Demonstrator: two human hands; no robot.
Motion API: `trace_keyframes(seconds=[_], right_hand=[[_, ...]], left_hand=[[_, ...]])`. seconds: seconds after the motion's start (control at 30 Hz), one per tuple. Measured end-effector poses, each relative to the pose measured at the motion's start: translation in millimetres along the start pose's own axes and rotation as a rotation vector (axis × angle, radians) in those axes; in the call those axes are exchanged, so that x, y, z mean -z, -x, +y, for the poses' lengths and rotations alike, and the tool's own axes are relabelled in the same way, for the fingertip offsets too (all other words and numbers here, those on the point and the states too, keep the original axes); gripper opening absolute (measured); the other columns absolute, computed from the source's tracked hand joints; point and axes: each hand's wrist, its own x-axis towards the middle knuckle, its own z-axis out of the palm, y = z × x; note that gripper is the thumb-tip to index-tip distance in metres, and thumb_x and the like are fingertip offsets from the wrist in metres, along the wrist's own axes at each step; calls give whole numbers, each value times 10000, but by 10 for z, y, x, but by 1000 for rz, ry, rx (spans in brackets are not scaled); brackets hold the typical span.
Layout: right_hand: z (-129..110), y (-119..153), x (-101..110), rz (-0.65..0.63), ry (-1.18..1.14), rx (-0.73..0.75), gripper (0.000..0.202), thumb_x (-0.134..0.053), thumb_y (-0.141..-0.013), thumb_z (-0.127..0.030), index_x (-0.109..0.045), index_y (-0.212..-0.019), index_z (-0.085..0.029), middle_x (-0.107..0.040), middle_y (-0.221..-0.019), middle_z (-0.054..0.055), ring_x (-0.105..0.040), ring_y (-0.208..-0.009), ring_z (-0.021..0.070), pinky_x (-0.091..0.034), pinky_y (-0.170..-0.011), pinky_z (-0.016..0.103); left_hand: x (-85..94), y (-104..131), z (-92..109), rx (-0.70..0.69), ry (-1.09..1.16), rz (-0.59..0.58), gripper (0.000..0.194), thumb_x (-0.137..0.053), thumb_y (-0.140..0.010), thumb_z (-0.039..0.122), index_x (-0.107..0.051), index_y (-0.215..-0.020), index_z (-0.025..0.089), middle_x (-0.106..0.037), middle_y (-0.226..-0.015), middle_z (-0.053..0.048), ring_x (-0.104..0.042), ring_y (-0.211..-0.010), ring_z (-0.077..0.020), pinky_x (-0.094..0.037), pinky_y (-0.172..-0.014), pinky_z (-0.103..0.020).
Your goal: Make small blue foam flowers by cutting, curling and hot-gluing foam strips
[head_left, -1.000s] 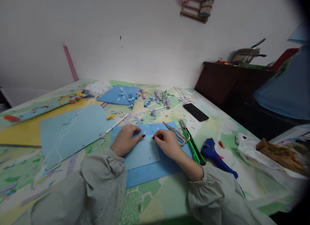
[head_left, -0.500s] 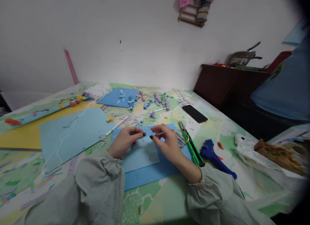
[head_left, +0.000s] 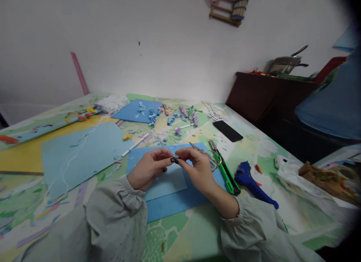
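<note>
Both hands meet fingertip to fingertip above a light blue sheet [head_left: 169,185], which lies on a larger, darker blue sheet [head_left: 180,207]. My left hand [head_left: 149,167] is closed in a pinch. My right hand [head_left: 197,168] pinches too, and a tiny light blue piece [head_left: 176,156] shows between the fingertips of both. The piece's shape is mostly hidden. Just right of my right hand lie gold-handled scissors [head_left: 213,159] and a green utility knife [head_left: 225,169]. Beyond them is a blue glue gun [head_left: 251,185].
Small blue, purple and green curled figures [head_left: 183,117] lie at the back. A black phone [head_left: 228,131], a white stick [head_left: 135,145], a pale blue sheet [head_left: 93,153] and white yarn [head_left: 114,104] are around. Scraps litter the table. Food in a wrapper [head_left: 324,179] is at right.
My hands have come together; their fingertips, apart before, now meet around the tiny piece. The camera view has shifted slightly.
</note>
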Motion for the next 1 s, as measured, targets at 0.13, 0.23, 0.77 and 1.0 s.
trace_keyframes(seconds=[0.13,0.23,0.77,1.0], right_hand=[[-20,-6,12,23,-21,-13,77,-619,-738,-154,-649,-802,-187,-654,-760,27,-595,-703,142,-488,-668,273],[-29,-10,28,37,12,27,75,-605,-748,-150,-655,-784,-192,-656,-768,28,-599,-719,146,-484,-678,278],[-77,-1,89,144,434,430,328,-544,-792,-75,-552,-1073,-245,-703,-742,-11,-565,-771,184,-448,-751,348],[-83,-2,82,173,445,496,161,-538,-794,-80,-633,-803,-210,-667,-700,21,-522,-677,166,-445,-643,316]], left_hand=[[-9,-3,4,-29,-48,-4,198,-742,-579,249,-615,-701,158,-552,-636,31,-461,-558,-65,-354,-517,-187],[-9,-5,7,-21,-90,9,231,-753,-573,290,-621,-706,155,-558,-632,25,-481,-564,-77,-363,-499,-191],[-10,44,16,24,94,-53,362,-769,-585,263,-595,-886,160,-687,-722,-35,-641,-684,-151,-511,-637,-264],[-1,16,-32,-145,-33,-9,215,-764,-580,203,-646,-750,147,-647,-705,3,-602,-650,-114,-526,-573,-227]])
